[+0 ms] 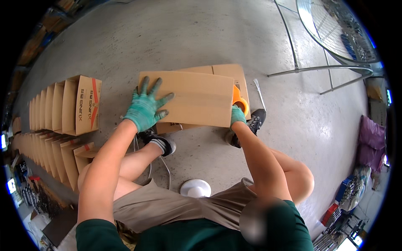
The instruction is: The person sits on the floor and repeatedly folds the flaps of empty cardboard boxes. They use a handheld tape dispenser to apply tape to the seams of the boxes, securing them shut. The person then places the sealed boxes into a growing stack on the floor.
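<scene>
L hand: fingers spread on box, left edge. R hand: at box's btm-right corner by tape dispenser, fingers hidden, can't tell. Box over 2nd box's left edge.

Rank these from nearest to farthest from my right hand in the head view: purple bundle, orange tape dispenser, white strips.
1. Orange tape dispenser, at your right hand.
2. White strips, on the floor beyond.
3. Purple bundle, far right.

A round, grey metal frame with wire mesh stands at two o'clock, a soft purple bundle at three, a white disc-shaped object at six.
</scene>
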Available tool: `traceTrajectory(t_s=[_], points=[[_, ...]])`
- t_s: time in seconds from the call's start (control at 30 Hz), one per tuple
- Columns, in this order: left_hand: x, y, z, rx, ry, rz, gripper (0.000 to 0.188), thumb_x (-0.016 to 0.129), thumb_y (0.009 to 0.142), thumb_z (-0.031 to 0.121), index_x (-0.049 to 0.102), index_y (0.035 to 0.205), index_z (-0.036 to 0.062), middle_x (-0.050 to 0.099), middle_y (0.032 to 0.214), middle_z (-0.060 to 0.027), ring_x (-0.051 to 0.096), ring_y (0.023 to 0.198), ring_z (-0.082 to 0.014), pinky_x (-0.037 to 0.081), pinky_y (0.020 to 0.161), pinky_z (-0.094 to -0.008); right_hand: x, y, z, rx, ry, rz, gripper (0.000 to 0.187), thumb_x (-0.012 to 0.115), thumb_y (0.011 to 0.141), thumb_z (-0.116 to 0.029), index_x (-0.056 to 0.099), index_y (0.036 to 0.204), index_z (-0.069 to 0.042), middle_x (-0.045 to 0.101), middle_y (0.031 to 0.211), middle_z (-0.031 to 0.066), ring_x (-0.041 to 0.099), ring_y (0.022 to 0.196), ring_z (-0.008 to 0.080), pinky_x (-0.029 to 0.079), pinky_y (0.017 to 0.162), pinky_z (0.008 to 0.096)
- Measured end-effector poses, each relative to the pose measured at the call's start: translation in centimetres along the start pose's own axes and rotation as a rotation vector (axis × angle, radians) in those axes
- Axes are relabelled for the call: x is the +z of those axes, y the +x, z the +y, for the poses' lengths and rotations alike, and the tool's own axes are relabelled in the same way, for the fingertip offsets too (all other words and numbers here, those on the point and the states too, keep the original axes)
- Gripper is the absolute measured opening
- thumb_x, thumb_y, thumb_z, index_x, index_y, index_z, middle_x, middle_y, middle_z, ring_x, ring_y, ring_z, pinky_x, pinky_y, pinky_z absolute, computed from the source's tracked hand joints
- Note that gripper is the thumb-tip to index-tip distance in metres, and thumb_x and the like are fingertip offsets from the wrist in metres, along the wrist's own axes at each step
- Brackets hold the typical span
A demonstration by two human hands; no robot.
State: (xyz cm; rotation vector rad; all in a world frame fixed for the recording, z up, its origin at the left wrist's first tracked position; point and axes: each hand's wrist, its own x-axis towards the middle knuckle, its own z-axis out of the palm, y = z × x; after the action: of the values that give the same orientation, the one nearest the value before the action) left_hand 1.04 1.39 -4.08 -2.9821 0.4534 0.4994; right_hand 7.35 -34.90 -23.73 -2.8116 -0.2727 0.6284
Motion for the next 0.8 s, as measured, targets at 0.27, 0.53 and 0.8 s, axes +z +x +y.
traceTrajectory(t_s=[0.27, 0.53, 0.8], points=[[0.1, -1.1, -0.8, -0.028, -0.028, -0.021, 0.06, 0.054, 0.096, 0.051, 0.042, 0.153, 0.0377, 0.012, 0.168, -0.0128, 0.005, 0.152, -0.0475, 0.013, 0.12, -0.064, -12.8, -0.9, -10.6, -0.152, 0.5, 0.794, 0.038, 0.058, 0.091, -0.011, 0.06, 0.129, -0.007, 0.062, 0.121, 0.024, 0.06, 0.109, 0.0433, 0.05, 0.094, 0.0475], [0.6, -0.8, -0.9, -0.019, -0.045, 0.048, 0.062, 0.053, 0.097, 0.053, 0.039, 0.154, 0.0347, 0.014, 0.168, -0.0121, 0.006, 0.152, -0.0448, 0.014, 0.121, -0.0617, -9.9, -1.0, -19.5, -0.346, -0.063, 0.544, 0.054, 0.056, 0.097, -0.038, 0.051, 0.144, -0.013, 0.043, 0.152, 0.0173, 0.032, 0.145, 0.042, 0.022, 0.118, 0.062], [4.7, 0.1, -2.3, -0.34, -0.503, 0.398, 0.078, 0.057, 0.095, 0.051, 0.028, 0.159, 0.0186, 0.015, 0.167, -0.0147, 0.016, 0.15, -0.047, 0.025, 0.121, -0.0495, -9.9, 0.7, -8.6, -0.123, 0.697, 0.317, 0.069, 0.054, 0.101, -0.035, 0.024, 0.159, -0.012, 0.032, 0.159, 0.0225, 0.029, 0.149, 0.0376, 0.025, 0.121, 0.0414]])
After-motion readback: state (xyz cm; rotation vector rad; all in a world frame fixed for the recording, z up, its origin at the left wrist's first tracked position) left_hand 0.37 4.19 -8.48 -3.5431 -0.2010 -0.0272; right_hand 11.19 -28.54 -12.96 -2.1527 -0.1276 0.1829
